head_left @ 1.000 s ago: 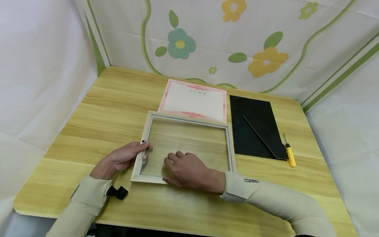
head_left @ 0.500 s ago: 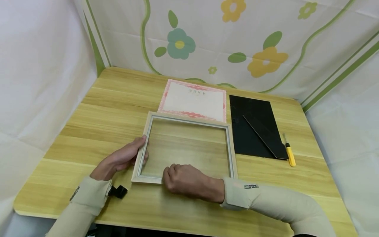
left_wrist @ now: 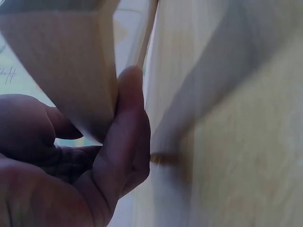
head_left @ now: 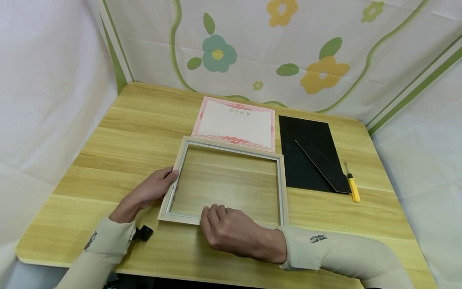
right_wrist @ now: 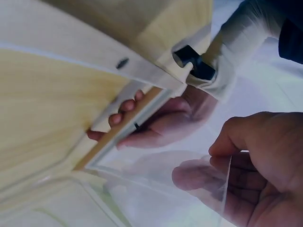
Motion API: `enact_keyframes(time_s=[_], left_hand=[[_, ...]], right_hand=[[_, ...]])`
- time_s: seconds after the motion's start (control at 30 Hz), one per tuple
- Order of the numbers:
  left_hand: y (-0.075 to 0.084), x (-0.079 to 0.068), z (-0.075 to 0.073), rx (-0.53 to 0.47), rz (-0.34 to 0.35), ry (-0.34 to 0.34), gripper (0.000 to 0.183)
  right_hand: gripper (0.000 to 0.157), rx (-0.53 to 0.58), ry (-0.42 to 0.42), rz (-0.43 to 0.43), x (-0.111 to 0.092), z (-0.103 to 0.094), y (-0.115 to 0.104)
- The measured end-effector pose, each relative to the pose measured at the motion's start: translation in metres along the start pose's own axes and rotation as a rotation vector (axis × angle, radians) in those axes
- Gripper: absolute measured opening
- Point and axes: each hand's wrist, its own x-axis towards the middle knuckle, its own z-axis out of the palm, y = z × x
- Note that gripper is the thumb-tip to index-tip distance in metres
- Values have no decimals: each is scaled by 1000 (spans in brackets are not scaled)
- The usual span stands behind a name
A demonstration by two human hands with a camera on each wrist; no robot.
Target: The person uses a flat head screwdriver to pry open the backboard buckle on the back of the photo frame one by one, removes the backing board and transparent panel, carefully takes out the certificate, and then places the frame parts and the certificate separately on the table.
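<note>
A light wooden picture frame (head_left: 231, 146) is tilted above the table. My left hand (head_left: 153, 188) grips its left side. The left wrist view has the left hand's fingers (left_wrist: 128, 123) wrapped under the wooden rail (left_wrist: 71, 56). At the frame's near edge is my right hand (head_left: 236, 233), fingers curled. In the right wrist view, my right hand (right_wrist: 265, 175) pinches the edge of a clear sheet (right_wrist: 194, 175) between thumb and fingers. The sheet reaches from that hand toward the frame (right_wrist: 137, 71) and shows faint reflections; its outline hardly shows in the head view.
Beyond the frame lies a pink-bordered certificate (head_left: 236, 122). To the right are a black backing board (head_left: 301, 172) with its hinged stand leg (head_left: 321, 164) and a yellow-handled screwdriver (head_left: 353, 188). White cloth walls (head_left: 252, 40) stand around the wooden table (head_left: 97, 172).
My right hand has moved from over the frame's opening back toward the table's front edge, its fingers curling in. My left thumb and fingers have shifted on the left rail.
</note>
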Motion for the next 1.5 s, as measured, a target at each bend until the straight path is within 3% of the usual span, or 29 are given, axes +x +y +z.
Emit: enact_keyframes(time_s=[0.27, 0.43, 0.57, 0.77, 1.0, 1.13, 1.3, 1.4, 1.5], left_hand=[[-1, -4, 4, 316, 65, 140, 52], [-1, -5, 7, 434, 116, 204, 36], [0, -6, 9, 465, 133, 221, 30], [0, -7, 11, 518, 136, 234, 43], [4, -4, 15, 615, 112, 279, 44], [5, -2, 16, 667, 115, 317, 35], [4, 0, 17, 697, 157, 367, 30], [4, 0, 17, 671, 162, 365, 32], [4, 1, 17, 659, 158, 356, 35]], right_hand=[[37, 17, 16, 67, -3, -15, 6], [34, 31, 26, 72, -4, -21, 5], [31, 17, 61, 63, -4, -25, 5], [29, -13, 89, 62, -4, -30, 10], [29, -13, 148, 87, -5, -40, 24], [24, -27, 219, 127, -6, -48, 38], [19, -51, 381, 188, -3, -56, 59], [18, -32, 458, 232, 0, -60, 71], [20, -2, 481, 274, 0, -65, 80]])
